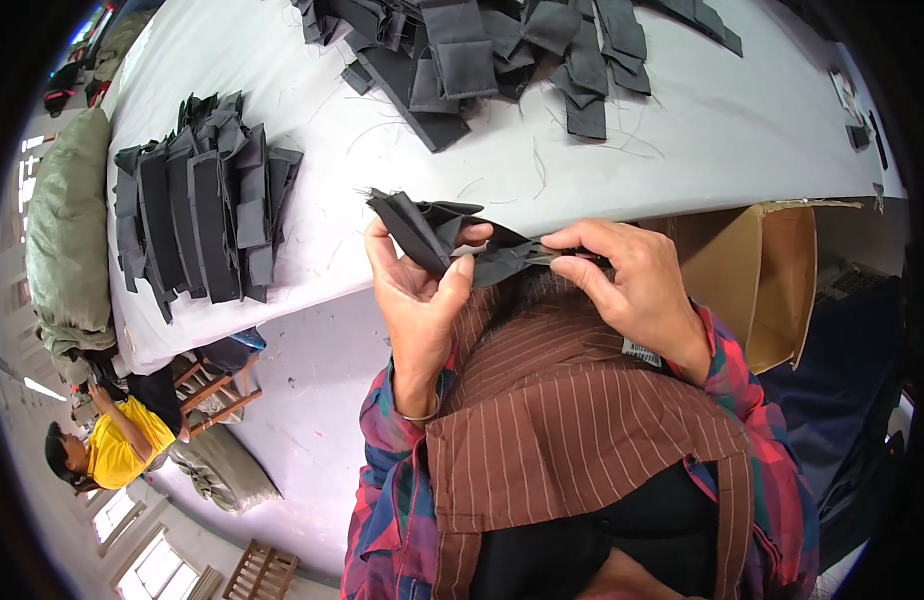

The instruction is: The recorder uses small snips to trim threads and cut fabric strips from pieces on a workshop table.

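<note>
Right now, in the head view, both hands are clamped on one dark grey fabric piece (452, 240), held in the air just off the near edge of the tabletop (742, 130), above a brown striped apron (572, 420). The left hand (417, 295) grips the folded, fanned end, thumb pressed on the cloth; the right hand (632, 280) pinches the narrow end between thumb and fingertips, where something thin seems to sit, though I cannot tell what it is. My reading is that the piece is being worked at that pinched end, trimmed or turned or straightened. The next move, as I judge it, calls for a steady pinch from the right while the left keeps the folds from slipping apart.

Around them: a neat stack of similar dark pieces (207, 215) lies near the left edge of the tabletop, and a looser heap of dark pieces (502, 55) sits toward the far edge. Loose threads are scattered over the white surface between. An open cardboard box (772, 280) stands below the near edge on the right. A green sack (67, 220) lies beyond the left edge, and a person in a yellow shirt (117, 445) sits lower left. Nothing blocks the hands; the folds hide the piece's underside.
</note>
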